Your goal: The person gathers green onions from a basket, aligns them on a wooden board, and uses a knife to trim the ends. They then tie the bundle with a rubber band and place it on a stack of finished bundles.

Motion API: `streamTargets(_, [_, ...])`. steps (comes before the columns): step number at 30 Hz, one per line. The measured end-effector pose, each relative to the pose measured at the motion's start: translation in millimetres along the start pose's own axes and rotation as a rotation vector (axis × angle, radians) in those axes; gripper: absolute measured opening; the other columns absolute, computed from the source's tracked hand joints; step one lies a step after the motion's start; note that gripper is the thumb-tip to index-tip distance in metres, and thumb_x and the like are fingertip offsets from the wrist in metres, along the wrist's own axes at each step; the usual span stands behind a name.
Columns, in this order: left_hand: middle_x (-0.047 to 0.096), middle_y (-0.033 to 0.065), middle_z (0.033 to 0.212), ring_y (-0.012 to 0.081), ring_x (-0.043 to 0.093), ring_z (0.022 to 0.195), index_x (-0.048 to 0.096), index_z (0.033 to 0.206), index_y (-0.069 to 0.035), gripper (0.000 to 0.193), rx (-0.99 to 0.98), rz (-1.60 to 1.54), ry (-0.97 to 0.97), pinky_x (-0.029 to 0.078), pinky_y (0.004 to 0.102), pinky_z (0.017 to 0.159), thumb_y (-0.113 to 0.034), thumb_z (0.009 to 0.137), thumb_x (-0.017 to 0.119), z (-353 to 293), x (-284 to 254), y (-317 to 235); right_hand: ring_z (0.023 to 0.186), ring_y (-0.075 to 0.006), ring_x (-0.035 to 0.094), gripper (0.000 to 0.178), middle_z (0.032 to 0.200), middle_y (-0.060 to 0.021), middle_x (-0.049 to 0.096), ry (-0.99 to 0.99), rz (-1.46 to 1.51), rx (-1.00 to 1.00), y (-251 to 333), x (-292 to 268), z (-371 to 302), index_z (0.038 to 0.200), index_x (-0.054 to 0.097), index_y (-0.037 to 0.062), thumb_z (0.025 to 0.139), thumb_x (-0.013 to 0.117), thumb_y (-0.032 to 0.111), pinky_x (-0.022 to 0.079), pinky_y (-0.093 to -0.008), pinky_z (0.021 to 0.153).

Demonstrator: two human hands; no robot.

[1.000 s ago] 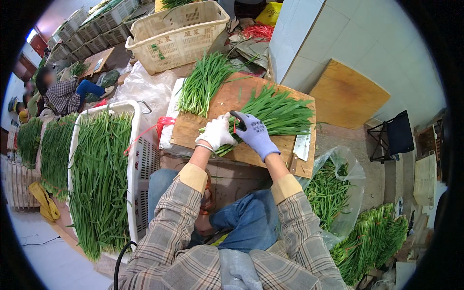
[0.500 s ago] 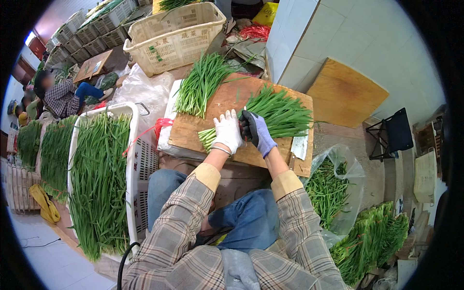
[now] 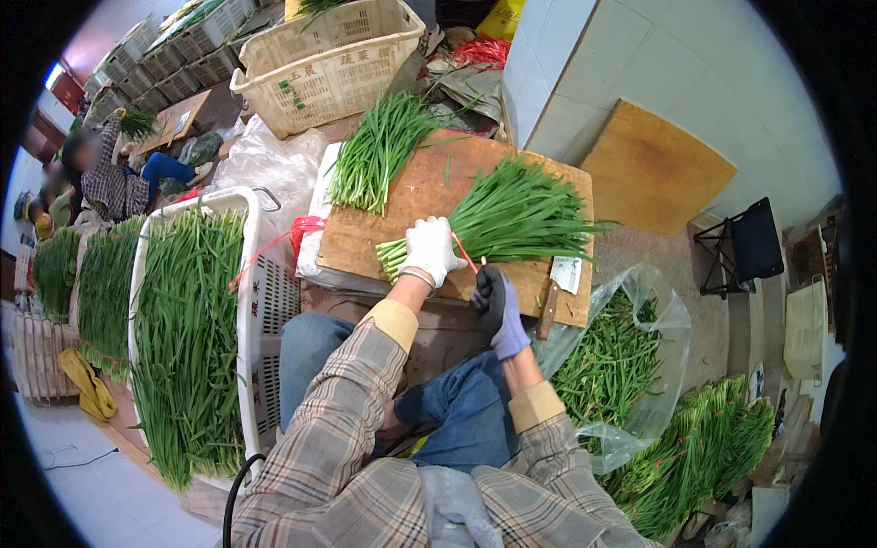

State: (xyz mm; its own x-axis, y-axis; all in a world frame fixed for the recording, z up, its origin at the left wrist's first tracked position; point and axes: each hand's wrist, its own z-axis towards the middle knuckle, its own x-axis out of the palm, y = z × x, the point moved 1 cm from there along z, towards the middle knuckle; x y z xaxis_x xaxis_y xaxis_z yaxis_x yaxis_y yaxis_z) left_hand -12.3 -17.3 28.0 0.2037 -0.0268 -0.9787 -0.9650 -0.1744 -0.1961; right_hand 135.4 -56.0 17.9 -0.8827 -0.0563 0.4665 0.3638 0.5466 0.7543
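Note:
My left hand (image 3: 431, 248), in a white glove, is closed round the pale stem end of a bunch of garlic chives (image 3: 525, 212) lying on a wooden board (image 3: 427, 179). A red tie string (image 3: 465, 253) runs taut from the bunch, beside the left fingers, to my right hand (image 3: 498, 306). That hand, in a black and purple glove, is closed on the string's end just off the board's near edge. A looser bunch of chives (image 3: 376, 157) rests at the board's far left. Near its right corner lies a knife (image 3: 548, 309), its blade partly under the leaves.
A white crate (image 3: 248, 329) full of chives stands to my left, with red string (image 3: 309, 225) beside the board. An open plastic bag (image 3: 678, 340) of greens and tied bunches (image 3: 703, 457) are at right. A beige crate (image 3: 338, 87) stands beyond; another person (image 3: 110, 183) sits far left.
My right hand has moved from the bunch toward me and slightly right, drawing the red string out taut. The left hand keeps its hold. The far person's arm has risen with greens.

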Motion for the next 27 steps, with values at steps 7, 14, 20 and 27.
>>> streamTargets(7, [0.06,0.0131,0.093,0.0299,0.059,0.089,0.057,0.093,-0.007,0.069,0.016,-0.031,-0.019,0.05,0.0399,0.075,-0.054,0.049,0.081,1.0,0.3,-5.3,0.06,-0.0112,0.053,0.026,0.075,-0.0017,0.056,0.074,-0.028,-0.06,-21.8,-53.2,5.2,0.103,0.059,0.0064,0.091,0.054,0.029,0.044,-0.0236,0.056])
streamTargets(14, [0.05,0.0243,0.127,0.0313,0.051,0.116,0.042,0.129,0.004,0.095,0.127,-0.405,0.53,0.04,0.0342,0.097,-0.049,0.058,0.077,22.1,-31.2,29.7,0.056,-0.0095,0.054,0.03,0.083,-0.0046,0.06,-0.172,-0.385,-0.412,36.2,-54.8,5.4,0.111,0.059,0.0028,0.09,0.057,0.024,0.046,-0.0224,0.049])
streamTargets(20, [0.046,0.0241,0.131,0.0317,0.046,0.122,0.033,0.136,0.003,0.1,0.197,-0.595,0.488,0.036,0.0327,0.101,-0.052,0.063,0.073,21.3,-6.6,45.0,0.05,-0.0098,0.051,0.028,0.073,-0.0028,0.06,-0.174,-0.262,-0.328,52.5,-3.4,62.7,0.103,0.061,0.0001,0.083,0.065,0.02,0.041,-0.0242,0.043])
streamTargets(27, [0.045,0.0234,0.132,0.0304,0.043,0.125,0.032,0.137,0.001,0.094,0.142,-0.67,0.481,0.034,0.0315,0.102,-0.056,0.072,0.068,18.9,-8.9,48.2,0.047,-0.0125,0.051,0.018,0.068,-0.0038,0.06,-0.142,0.055,-0.198,32.1,-24.4,74.9,0.087,0.062,0.0009,0.084,0.065,0.018,0.041,-0.0257,0.041])
